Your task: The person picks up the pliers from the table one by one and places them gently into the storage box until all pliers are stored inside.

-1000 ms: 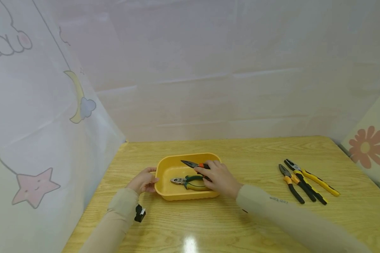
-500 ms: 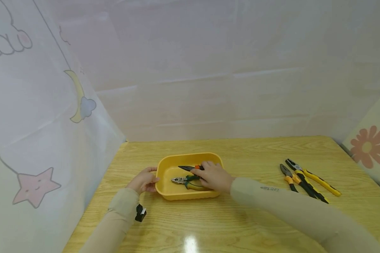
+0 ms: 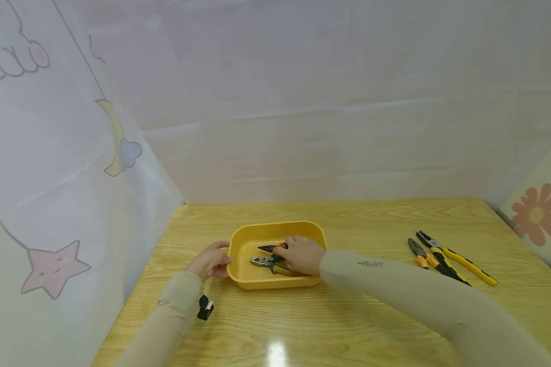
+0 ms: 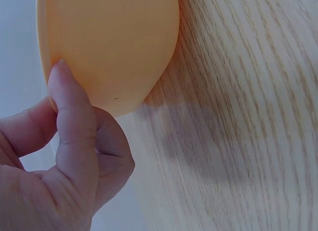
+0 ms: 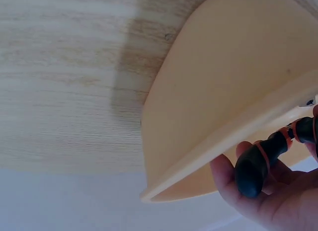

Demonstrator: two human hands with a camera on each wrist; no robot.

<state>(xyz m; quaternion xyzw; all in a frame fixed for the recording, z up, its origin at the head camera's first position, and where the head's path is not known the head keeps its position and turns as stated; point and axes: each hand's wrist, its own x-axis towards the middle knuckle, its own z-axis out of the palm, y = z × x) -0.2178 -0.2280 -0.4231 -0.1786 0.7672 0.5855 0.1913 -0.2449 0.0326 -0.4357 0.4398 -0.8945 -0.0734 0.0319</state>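
A yellow plastic bin [image 3: 257, 230] stands on the table. My left hand [image 3: 211, 261] pinches its left rim, and in the left wrist view the thumb [image 4: 74, 121] lies along the bin wall. Inside the bin my right hand [image 3: 305, 256] grips long-nose pliers [image 3: 267, 248] with black and orange handles, their dark tip pointing left. A black handle [image 5: 252, 172] of these pliers shows against the palm in the right wrist view. Combination pliers [image 3: 263, 261] with green and yellow handles lie in the bin, their handle ends hidden behind my right hand.
Several pliers [image 3: 468, 265] with yellow, orange and black handles lie in a group on the right of the wooden table [image 3: 367, 219]. My right sleeve [image 3: 408, 285] covers part of them. Printed sheets [image 3: 303, 127] hang behind and beside the table.
My right hand has moved lower into the bin with the long-nose pliers, whose tip has dropped close beside the combination pliers. My left hand keeps its hold on the rim.
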